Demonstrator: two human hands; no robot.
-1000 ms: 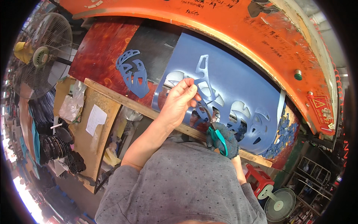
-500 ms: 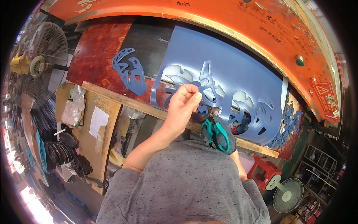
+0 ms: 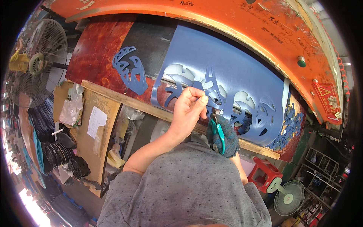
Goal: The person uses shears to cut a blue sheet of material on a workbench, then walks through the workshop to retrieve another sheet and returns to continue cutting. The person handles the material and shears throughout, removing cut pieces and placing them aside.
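Note:
My bare left hand (image 3: pixel 186 115) pinches a blue openwork cut-out (image 3: pixel 214 92) between thumb and fingers, held up over the near edge of a wide blue sheet (image 3: pixel 227 51). In my right hand (image 3: pixel 229 133), covered by a dark fuzzy glove, are scissors (image 3: pixel 221 140) with teal handles. Their blades point up at the lower end of the cut-out, and the handle loops look close together. Whether the blades touch the material cannot be made out. Several curved openings run along the sheet's near side. Another blue openwork piece (image 3: pixel 140 86) lies to the left.
An orange machine beam (image 3: pixel 211 13) with a green button (image 3: pixel 301 61) spans the far side. Small blue scraps (image 3: pixel 289 126) pile at the right end. A wooden rail (image 3: pixel 113 97) edges the bench. Fans stand left and lower right, beside a red stool (image 3: pixel 261 170).
The scissors have turned and their handles have come closer together. My left hand has shifted slightly right and down, and the cut-out has tilted with it.

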